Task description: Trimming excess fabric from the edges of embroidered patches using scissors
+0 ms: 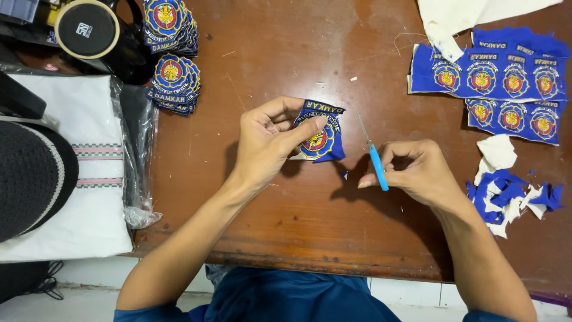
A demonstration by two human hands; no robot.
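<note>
— What's over on the far left?

— A black cap with a pale band lying on a folded white cloth in clear plastic. Behind it, a roll of tape, and two stacks of cut blue round-crested patches on the brown wooden tabletop.

— And the left hand?

— The left hand is raised a little above the tabletop, its fingers curled and the thumb pressed onto a single blue embroidered patch. The patch is pinched between thumb and fingers and sticks out to the right of the hand, its yellow and red crest facing up, its top edge tilted away.

— What sits beside it?

— Just to the right of the patch, small scissors with a light-blue handle, the thin metal blades pointing up and away towards the patch without touching it. The right hand is closed around that handle, fingers folded in, knuckles up.

— So the two hands are near each other?

— Near, yes, but apart; the patch lies between them, closer to the left.

— Further right?

— A heap of blue and white fabric trimmings just beside the right wrist. Beyond that, uncut strips of the same blue patches in rows, with white backing cloth at the top edge.
</note>
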